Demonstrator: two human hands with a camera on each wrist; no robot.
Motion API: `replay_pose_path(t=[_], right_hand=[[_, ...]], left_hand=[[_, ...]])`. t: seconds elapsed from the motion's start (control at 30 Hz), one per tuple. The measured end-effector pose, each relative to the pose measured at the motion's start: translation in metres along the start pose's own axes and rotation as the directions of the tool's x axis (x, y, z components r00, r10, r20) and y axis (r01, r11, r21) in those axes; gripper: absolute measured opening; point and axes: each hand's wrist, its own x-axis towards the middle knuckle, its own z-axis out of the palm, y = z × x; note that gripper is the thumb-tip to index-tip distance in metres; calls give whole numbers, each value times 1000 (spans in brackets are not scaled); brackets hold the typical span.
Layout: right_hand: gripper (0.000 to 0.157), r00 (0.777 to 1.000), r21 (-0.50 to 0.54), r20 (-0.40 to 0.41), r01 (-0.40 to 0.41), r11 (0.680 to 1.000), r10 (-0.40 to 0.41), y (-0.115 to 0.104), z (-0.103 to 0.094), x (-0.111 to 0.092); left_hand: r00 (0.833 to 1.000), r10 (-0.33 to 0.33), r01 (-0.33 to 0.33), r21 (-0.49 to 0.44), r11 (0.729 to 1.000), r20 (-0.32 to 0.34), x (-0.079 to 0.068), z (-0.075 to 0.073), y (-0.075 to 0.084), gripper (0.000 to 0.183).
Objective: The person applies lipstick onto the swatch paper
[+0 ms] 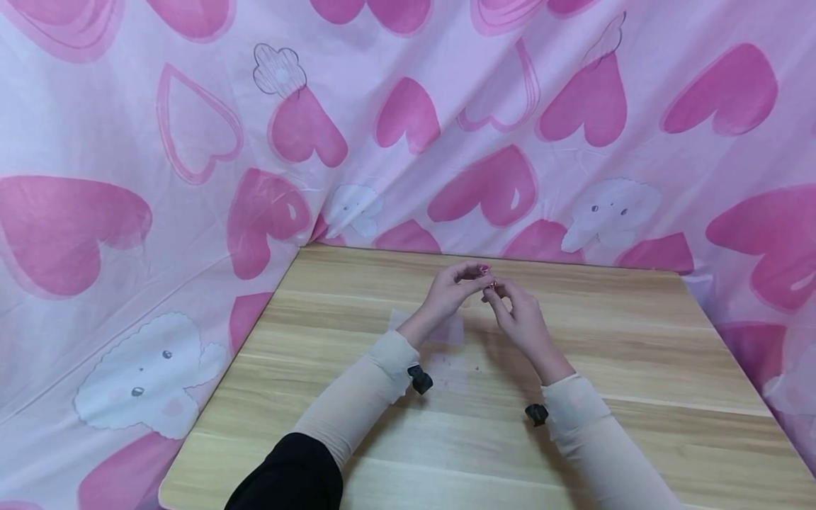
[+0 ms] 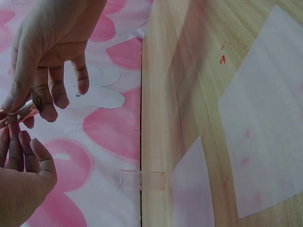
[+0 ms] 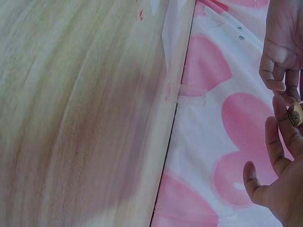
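Note:
Above the far half of the table, both hands meet at a small shiny rose-gold piece (image 2: 27, 113) with a dark, gold-rimmed round end. My right hand (image 1: 524, 322) pinches it between thumb and fingers, the round end beside its fingers. From the other side the fingertips of my left hand (image 1: 449, 290) pinch it too. A bit of pinkish red (image 1: 484, 269) shows at the left fingertips. Fingers cover most of the piece, and I cannot tell its kind. In the right wrist view, the round end (image 3: 296, 113) lies by the right fingers.
Two thin whitish sheets lie on the wooden table (image 1: 637, 368): one farther sheet (image 1: 449, 329) and one nearer sheet (image 2: 265, 127) with pink smudges. Red crumbs (image 2: 223, 59) are scattered nearby. A small clear tube (image 2: 154, 180) is by the far edge, before a heart-patterned curtain (image 1: 408, 113).

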Motion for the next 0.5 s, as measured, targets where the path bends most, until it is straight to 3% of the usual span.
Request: replay_pose_path(t=[0.3, 0.5], right_hand=[[21, 1000, -13, -11, -1, 1000, 0, 2, 2, 0], [23, 1000, -4, -12, -6, 1000, 6, 4, 4, -1]], left_hand=[[999, -1, -1, -45, 999, -47, 1, 2, -1, 39], [998, -7, 5, -24, 1000, -64, 1, 2, -2, 30]])
